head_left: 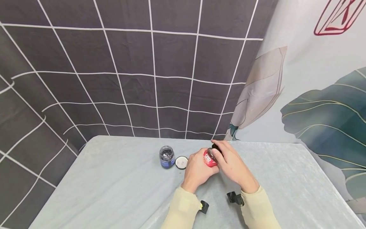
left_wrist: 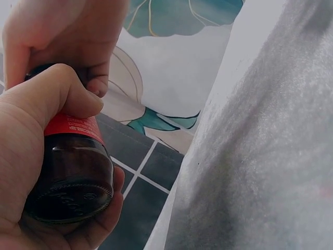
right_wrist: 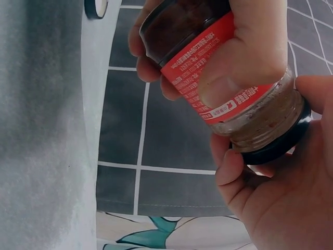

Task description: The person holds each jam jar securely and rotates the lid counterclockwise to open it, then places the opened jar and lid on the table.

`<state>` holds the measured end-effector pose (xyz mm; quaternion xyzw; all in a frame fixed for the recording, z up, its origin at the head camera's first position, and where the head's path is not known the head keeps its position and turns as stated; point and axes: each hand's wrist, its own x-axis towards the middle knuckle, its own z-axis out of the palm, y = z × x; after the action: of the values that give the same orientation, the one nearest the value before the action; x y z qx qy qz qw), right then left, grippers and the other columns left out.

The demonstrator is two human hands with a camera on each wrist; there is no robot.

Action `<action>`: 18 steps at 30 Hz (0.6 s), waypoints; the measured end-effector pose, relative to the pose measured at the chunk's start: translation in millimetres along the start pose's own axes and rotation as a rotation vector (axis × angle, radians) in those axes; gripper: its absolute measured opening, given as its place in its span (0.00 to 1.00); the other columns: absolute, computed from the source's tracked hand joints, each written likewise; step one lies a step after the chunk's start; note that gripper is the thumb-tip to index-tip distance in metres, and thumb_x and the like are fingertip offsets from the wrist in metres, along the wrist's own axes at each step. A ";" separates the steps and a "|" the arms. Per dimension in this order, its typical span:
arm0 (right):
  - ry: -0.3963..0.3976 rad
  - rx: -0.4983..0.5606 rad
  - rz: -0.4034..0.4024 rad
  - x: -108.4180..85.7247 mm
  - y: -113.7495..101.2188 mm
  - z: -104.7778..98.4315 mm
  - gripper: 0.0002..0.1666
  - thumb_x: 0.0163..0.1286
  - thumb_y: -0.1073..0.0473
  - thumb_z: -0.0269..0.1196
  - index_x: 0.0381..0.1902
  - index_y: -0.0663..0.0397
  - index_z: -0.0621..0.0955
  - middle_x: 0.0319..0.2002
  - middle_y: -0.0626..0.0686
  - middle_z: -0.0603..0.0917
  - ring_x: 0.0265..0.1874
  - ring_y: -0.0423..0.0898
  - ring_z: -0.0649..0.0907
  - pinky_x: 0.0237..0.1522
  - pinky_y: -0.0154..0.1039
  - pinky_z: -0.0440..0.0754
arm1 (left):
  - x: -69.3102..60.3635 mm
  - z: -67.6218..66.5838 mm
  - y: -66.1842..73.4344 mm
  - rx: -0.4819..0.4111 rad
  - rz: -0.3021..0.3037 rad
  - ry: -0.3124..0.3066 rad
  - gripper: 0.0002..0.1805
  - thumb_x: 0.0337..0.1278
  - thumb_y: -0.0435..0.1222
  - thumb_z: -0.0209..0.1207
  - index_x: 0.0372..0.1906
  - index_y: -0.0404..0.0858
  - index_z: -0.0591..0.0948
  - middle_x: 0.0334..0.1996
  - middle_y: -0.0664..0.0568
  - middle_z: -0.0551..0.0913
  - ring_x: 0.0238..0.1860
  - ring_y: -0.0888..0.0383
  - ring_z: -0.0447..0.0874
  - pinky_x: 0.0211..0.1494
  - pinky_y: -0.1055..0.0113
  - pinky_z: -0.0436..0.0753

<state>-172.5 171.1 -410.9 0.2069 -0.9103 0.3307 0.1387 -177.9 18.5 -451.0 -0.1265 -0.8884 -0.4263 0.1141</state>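
Note:
A glass jar with a red label [head_left: 209,160] and dark contents is held tilted above the table, between both hands. My left hand [head_left: 198,169] grips its body, with the thumb across the label in the right wrist view. At the other end, the fingers of my right hand [head_left: 235,166] hold the black lid [right_wrist: 281,147], which sits at the jar's neck. Whether the lid is loose or tight cannot be seen. In the left wrist view the dark glass base [left_wrist: 73,177] of the jar shows in the left palm.
An uncovered glass jar with a blue label [head_left: 167,157] stands to the left of the hands. Next to it a lid [head_left: 181,162] lies with its white inside up. A pale cloth covers the table [head_left: 120,178]; a dark grid-patterned curtain [head_left: 174,57] hangs behind.

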 end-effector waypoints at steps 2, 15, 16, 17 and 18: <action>-0.001 0.004 0.001 0.0 -0.5 -0.3 0.25 0.79 0.52 0.53 0.66 0.60 0.75 0.56 0.55 0.79 0.56 0.51 0.78 0.60 0.52 0.74 | 0.0 -0.2 -0.5 -0.004 -0.004 -0.003 0.29 0.35 0.49 0.75 0.49 0.48 0.83 0.34 0.62 0.85 0.36 0.61 0.83 0.41 0.66 0.80; 0.001 -0.003 -0.009 0.6 -0.8 -1.7 0.24 0.79 0.52 0.54 0.66 0.58 0.75 0.58 0.55 0.80 0.58 0.52 0.78 0.61 0.53 0.73 | 0.6 -0.8 -1.2 -0.037 -0.025 -0.014 0.28 0.35 0.47 0.75 0.49 0.48 0.83 0.34 0.63 0.84 0.36 0.63 0.82 0.41 0.67 0.80; 0.001 -0.003 -0.009 0.5 -0.8 -1.8 0.24 0.79 0.52 0.54 0.66 0.58 0.75 0.58 0.55 0.80 0.58 0.52 0.78 0.61 0.53 0.73 | 0.6 -0.8 -1.2 -0.037 -0.024 -0.014 0.28 0.35 0.48 0.75 0.49 0.48 0.83 0.34 0.63 0.84 0.36 0.63 0.82 0.41 0.67 0.80; -0.001 -0.002 -0.008 0.4 -0.8 -2.0 0.24 0.79 0.52 0.54 0.66 0.58 0.75 0.58 0.55 0.79 0.58 0.52 0.78 0.62 0.53 0.73 | 0.7 -0.9 -1.0 -0.036 -0.023 -0.013 0.28 0.35 0.48 0.75 0.48 0.48 0.83 0.34 0.63 0.84 0.35 0.63 0.82 0.41 0.67 0.80; -0.001 -0.002 -0.008 0.4 -0.6 -2.0 0.24 0.79 0.52 0.54 0.66 0.58 0.75 0.58 0.55 0.79 0.59 0.52 0.77 0.62 0.53 0.72 | 0.7 -1.0 -0.9 -0.035 -0.021 -0.013 0.28 0.35 0.48 0.75 0.48 0.48 0.83 0.34 0.63 0.84 0.35 0.63 0.82 0.41 0.67 0.80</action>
<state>-172.4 171.8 -408.9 0.2106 -0.9098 0.3291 0.1398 -178.8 17.3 -450.9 -0.1219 -0.8829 -0.4420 0.1015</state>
